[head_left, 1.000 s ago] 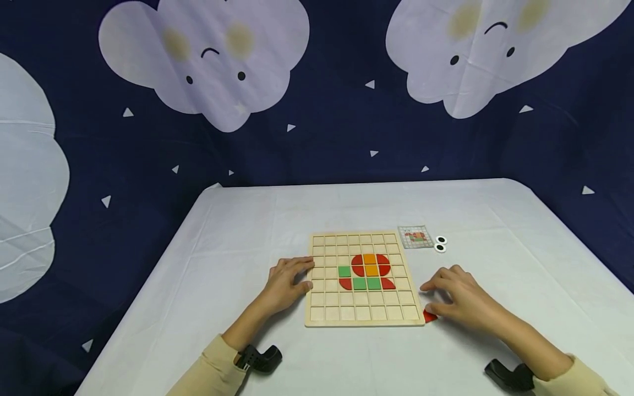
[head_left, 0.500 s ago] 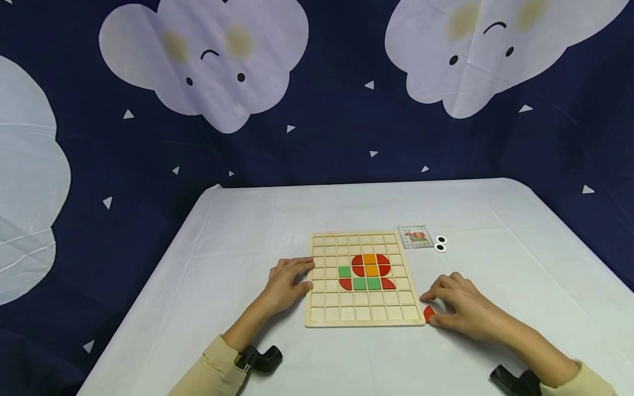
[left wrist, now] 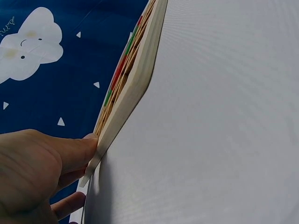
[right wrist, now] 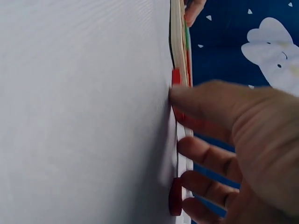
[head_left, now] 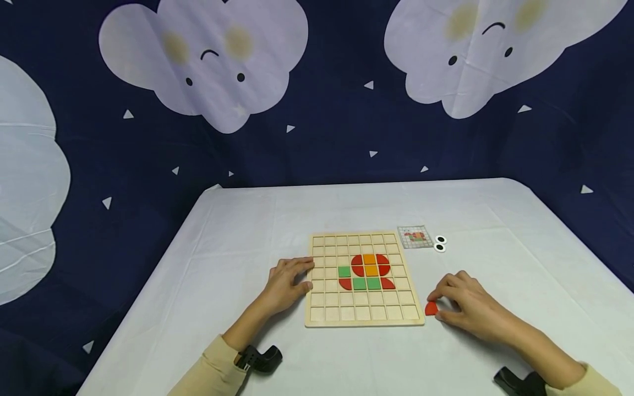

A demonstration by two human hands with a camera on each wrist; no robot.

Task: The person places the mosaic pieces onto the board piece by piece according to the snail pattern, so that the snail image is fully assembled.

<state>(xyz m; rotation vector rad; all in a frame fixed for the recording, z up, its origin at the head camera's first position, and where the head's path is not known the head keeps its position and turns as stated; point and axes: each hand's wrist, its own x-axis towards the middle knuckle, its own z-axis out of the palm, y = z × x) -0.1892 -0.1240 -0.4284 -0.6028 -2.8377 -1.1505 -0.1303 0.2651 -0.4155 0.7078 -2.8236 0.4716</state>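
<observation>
A wooden grid board (head_left: 342, 314) lies on the table, holding red, orange and green flat pieces in its cells. My left hand (head_left: 287, 285) rests at its left edge, fingertips and thumb touching the rim; the left wrist view shows the thumb (left wrist: 86, 151) against the board's side. Just off the board's right edge, my right hand (head_left: 468, 305) pinches a red quarter-circle piece (head_left: 431, 308) between thumb and index finger. In the right wrist view, the thumb covers part of this piece (right wrist: 176, 74). Another red piece (right wrist: 175, 198) lies by the other fingers, hidden by the hand in the head view.
A small pattern card (head_left: 415, 237) lies at the board's far right corner. Beside it are two white discs (head_left: 440, 248) with black centres. White cloth covers the table (head_left: 267, 220), and a dark blue cloud-print curtain (head_left: 327, 154) hangs behind.
The right hand has drawn slightly right, away from the board. The red piece between its fingers has turned and now shows more fully. The left hand and board have stayed put.
</observation>
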